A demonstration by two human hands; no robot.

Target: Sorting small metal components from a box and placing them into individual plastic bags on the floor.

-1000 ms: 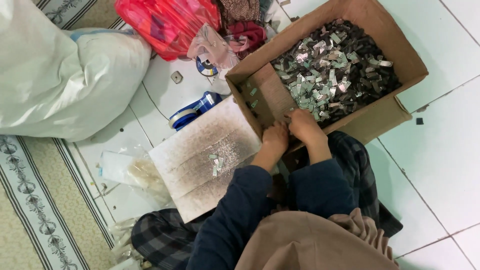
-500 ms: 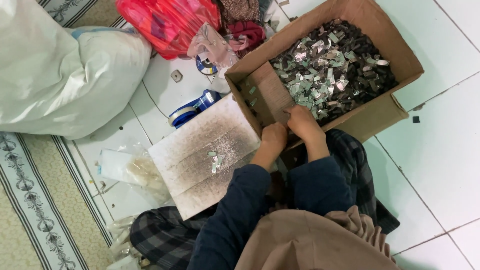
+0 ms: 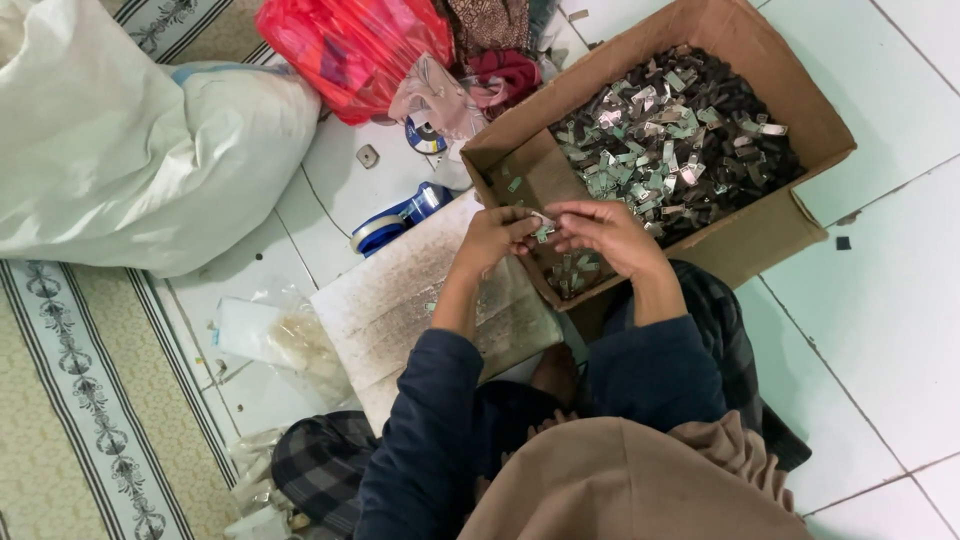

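Both hands, left (image 3: 492,240) and right (image 3: 607,233), pinch one small metal piece (image 3: 541,229) between fingertips over the near edge of the box (image 3: 790,225) of scrap pieces (image 3: 670,125).

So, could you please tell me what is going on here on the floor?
A person sits on the white tiled floor, both hands raised over the near edge of a brown cardboard box full of small silvery metal pieces. The left hand and right hand meet, pinching one small piece between the fingertips. A pale, worn flat board lies beside the box.
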